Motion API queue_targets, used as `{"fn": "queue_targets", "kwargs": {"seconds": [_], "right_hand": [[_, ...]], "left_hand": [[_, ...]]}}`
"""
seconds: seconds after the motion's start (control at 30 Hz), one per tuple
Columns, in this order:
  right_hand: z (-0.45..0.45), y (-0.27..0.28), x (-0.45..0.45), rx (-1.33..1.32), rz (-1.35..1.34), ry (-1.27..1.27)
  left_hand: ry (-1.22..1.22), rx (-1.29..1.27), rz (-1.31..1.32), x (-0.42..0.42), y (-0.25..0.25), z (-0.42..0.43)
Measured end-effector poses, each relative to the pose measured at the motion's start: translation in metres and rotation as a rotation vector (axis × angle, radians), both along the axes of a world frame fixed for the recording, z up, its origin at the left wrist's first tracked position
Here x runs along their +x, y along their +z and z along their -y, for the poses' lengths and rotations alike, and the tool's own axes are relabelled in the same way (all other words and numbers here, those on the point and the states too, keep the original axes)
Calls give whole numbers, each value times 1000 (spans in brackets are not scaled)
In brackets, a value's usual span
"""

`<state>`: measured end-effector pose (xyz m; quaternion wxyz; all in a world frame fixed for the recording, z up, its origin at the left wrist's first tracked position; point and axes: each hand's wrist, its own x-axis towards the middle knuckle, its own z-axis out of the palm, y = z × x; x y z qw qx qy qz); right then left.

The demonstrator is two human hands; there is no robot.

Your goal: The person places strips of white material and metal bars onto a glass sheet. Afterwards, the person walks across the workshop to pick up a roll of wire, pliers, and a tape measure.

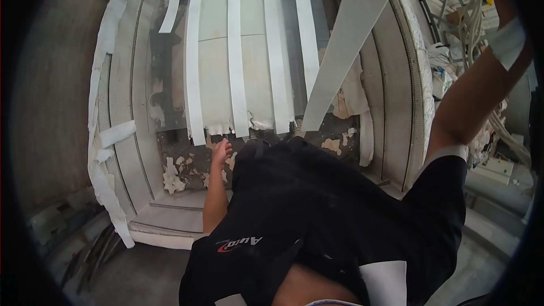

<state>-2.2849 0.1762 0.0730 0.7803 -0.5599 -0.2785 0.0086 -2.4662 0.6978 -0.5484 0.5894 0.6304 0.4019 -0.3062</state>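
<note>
My left hand [222, 152] hangs low by the near edge of a pale slab [215, 68], fingers loosely bent and nothing visible in them. Close to it is the lower end of a white strip [194, 62]. More white strips [236, 56] lie lengthwise over the slab, roughly parallel. My right arm [473, 96] is raised at the right, and its hand is out of view. A long, wide pale strip [351, 39] slants down from the top edge to the slab's near right corner; what holds its upper end is hidden.
Pale padded walls [122, 136] [391, 79] curve up on both sides. Torn pale scraps [173, 175] litter the dark floor around the slab. Another narrow strip [170, 0] hangs at upper left. Cables [476, 22] and metal framing stand at far right.
</note>
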Motion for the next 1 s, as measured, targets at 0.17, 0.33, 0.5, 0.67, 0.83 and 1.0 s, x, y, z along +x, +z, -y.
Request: {"fn": "queue_targets", "kwargs": {"seconds": [0.17,0.33,0.5,0.67,0.83,1.0], "right_hand": [[-27,-21,38,51,-71,202],[-122,-10,67,102,-88,437],[-263,18,86,119,-89,558],[-458,51,100,449,-132,339],[-626,60,78,1177,127,-737],[-646,60,49,1120,225,-553]], "left_hand": [[50,111,89,-42,36,-7],[310,76,-102,-129,14,-60],[323,172,-273,-213,-86,-121],[495,27,-207,-187,-80,-188],[556,-40,-160,-150,-84,-303],[570,95,-31,-83,-56,-426]]}}
